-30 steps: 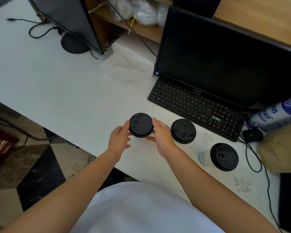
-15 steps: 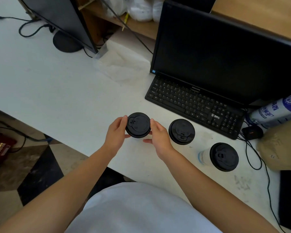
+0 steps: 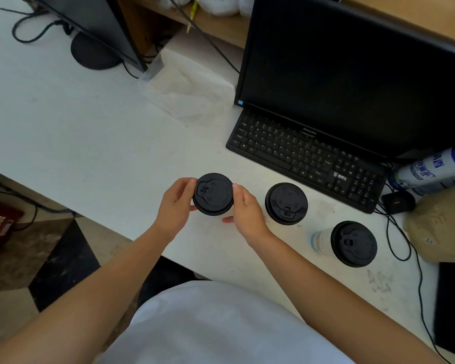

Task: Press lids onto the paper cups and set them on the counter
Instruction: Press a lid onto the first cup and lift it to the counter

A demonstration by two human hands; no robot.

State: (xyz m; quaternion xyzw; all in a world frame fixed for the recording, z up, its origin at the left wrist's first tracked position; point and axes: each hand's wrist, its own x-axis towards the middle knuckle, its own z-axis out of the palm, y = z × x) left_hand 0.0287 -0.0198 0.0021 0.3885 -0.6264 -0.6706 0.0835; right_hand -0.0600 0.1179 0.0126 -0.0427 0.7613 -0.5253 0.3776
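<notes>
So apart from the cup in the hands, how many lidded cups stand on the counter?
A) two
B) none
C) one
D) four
A: the middle cup and the right cup stand alone with black lids on, while the left hand and right hand hold the third cup.

The leftmost lid and the other two lids are showing black against the white bench, as are the keyboard and monitor. The bottle is carrying blue print on white; the floor is showing black and tan tiles.
</notes>
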